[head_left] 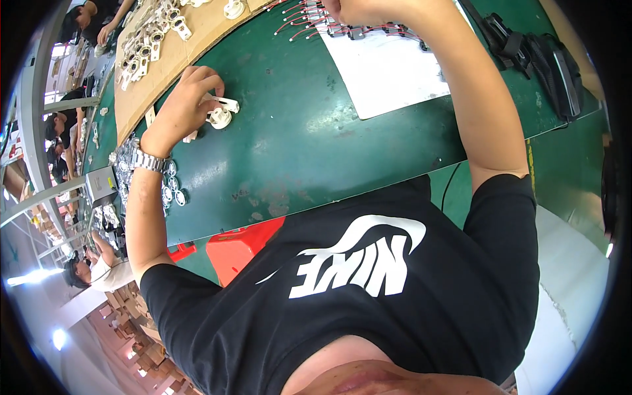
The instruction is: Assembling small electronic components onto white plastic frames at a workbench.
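My left hand (187, 99) rests on the green table (296, 145) with its fingers pinched on a small white plastic part (220, 113) that has a round base. A metal watch (150, 160) sits on that wrist. My right hand (359, 10) is raised at the top edge, half cut off, over a row of small parts with red wires (316, 23). Whether it holds one is hidden. My black shirt (355, 296) fills the lower picture.
A cardboard sheet (171, 52) with several white plastic parts lies at the far left. A white sheet (388, 72) lies under the wired parts. Black gear (546, 62) sits at the right. Small round parts (172, 187) and a grey box (100, 184) sit near my left wrist. A red crate (240, 249) stands below. Other people work at the left.
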A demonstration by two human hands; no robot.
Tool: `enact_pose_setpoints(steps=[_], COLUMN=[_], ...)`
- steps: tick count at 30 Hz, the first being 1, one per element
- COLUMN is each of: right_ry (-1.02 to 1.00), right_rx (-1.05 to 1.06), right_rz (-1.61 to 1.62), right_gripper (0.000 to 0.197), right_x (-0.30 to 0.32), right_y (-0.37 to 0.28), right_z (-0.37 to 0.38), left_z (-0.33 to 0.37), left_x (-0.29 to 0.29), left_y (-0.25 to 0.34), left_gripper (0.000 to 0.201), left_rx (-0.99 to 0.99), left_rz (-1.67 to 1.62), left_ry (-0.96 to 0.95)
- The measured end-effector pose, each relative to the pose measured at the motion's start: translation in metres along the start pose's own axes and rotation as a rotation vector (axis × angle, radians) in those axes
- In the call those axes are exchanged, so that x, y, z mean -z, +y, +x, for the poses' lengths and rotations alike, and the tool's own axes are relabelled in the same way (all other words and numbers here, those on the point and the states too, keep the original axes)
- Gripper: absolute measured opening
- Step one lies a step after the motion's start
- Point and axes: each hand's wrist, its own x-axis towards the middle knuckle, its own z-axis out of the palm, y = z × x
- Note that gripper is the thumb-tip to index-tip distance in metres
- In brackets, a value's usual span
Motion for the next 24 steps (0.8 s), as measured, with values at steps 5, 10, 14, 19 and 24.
enact_pose_setpoints(steps=[5, 10, 14, 19, 24], right_ry=[0.592, 0.194, 0.2, 0.184, 0.382], right_rx=[0.409, 0.084, 0.096, 0.064, 0.418], right_rz=[-0.272, -0.391, -0.443, -0.312, -0.187], right_gripper=[0.02, 0.021, 0.021, 0.018, 0.019], right_x=[-0.051, -0.055, -0.086, -0.079, -0.037], right_y=[0.027, 0.015, 0.025, 0.033, 0.021], right_z=[-0.003, 0.039, 0.053, 0.047, 0.028], left_z=[-0.011, -0.01, -0.003, 0.009, 0.024], left_x=[-0.001, -0.007, -0.004, 0.001, 0.003], left_y=[-0.011, -0.045, -0.068, -0.069, -0.057], left_gripper=[0.017, 0.027, 0.029, 0.036, 0.031], left_rx=[0.165, 0.276, 0.524, 0.458, 0.334], left_rz=[-0.183, -0.299, -0.925, -1.448, -1.675], left_ry=[0.008, 0.221, 0.285, 0.336, 0.328])
